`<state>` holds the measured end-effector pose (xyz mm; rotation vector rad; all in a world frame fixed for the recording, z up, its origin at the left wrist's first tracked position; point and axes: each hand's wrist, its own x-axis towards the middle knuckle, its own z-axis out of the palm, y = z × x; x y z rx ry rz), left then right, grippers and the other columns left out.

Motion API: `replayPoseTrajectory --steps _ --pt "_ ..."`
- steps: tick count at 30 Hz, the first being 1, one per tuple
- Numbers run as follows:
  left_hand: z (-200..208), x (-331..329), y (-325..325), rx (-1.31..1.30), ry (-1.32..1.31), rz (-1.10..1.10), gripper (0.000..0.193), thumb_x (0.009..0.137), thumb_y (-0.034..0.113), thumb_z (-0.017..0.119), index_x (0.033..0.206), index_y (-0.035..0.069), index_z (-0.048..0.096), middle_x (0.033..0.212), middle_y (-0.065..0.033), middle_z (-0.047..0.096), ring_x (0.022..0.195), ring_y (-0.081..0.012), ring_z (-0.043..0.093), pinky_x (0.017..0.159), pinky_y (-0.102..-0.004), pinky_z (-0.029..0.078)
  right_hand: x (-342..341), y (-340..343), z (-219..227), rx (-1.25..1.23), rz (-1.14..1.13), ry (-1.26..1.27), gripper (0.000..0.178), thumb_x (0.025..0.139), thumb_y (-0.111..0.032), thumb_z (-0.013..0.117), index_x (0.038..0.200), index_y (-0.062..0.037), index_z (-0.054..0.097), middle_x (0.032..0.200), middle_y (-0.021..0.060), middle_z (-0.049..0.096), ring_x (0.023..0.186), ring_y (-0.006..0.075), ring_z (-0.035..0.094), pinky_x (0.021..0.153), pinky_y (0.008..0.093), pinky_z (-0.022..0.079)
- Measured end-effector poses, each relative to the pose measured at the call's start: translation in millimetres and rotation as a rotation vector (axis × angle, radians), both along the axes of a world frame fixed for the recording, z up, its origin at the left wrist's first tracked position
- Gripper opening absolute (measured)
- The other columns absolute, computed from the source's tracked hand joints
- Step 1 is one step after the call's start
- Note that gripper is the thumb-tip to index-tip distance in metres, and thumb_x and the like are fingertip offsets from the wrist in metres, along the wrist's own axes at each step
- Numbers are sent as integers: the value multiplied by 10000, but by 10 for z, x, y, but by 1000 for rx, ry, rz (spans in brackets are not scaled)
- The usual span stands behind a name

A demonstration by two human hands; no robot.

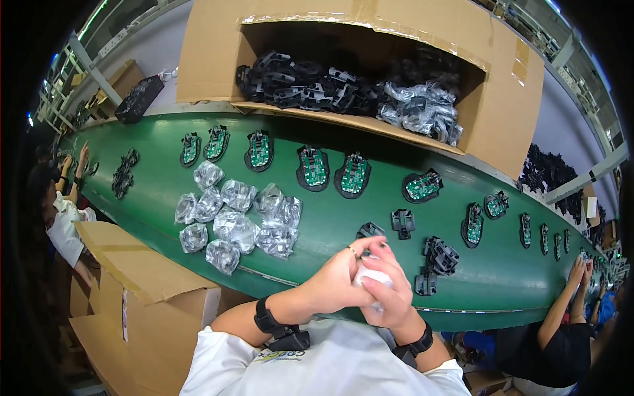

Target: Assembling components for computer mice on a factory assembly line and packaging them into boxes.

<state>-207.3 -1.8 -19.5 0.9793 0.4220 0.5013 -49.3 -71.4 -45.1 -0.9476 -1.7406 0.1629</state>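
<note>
My left hand (332, 282) and my right hand (389, 295) are pressed together over the belt's near edge, fingers folded across each other. Between them shows a whitish bundle (374, 277), which looks like crumpled plastic film; whatever is inside is hidden. Just beyond my fingers lies a black plastic part (370, 230), partly covered by them. Another black part (403, 223) sits a little to its right, and a small heap of black parts (438, 256) lies right of my right hand. To the left, several clear plastic bags (235, 228) with parts inside are grouped on the belt.
Black mouse-shaped bases with green circuit boards (312, 167) line the green belt (343, 218). Behind it, an open carton (502, 105) holds black parts and bagged ones. Another carton (142, 264) stands at near left. Co-workers' hands (578, 272) are at far right and far left.
</note>
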Motion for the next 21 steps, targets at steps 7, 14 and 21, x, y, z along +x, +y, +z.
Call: replayPoseTrajectory --steps 7,14,21 --pt "109 -707 331 942 571 281 579 822 108 823 1342 -10 600 1187 -148 723 955 -226 731 815 -333 577 642 -352 57 59 -420 408 95 768 19 639 810 -58 675 999 228 676 815 279 688 723 351 569" --pt "307 -442 318 1370 609 -20 1023 661 320 950 1525 76 458 1515 -270 458 1357 -438 502 1067 -445 483 1442 -655 657 -966 -624 -150 455 734 -269 710 1113 -21 670 849 183 730 793 340 721 728 391 560" --pt "-147 653 583 1752 738 -166 1142 645 678 847 1581 193 409 1618 -320 263 1480 -541 264 1183 -636 283 1425 -283 583 -1224 -698 -761 1204 543 -757 850 1509 -154 459 1083 277 692 948 438 721 850 493 580"
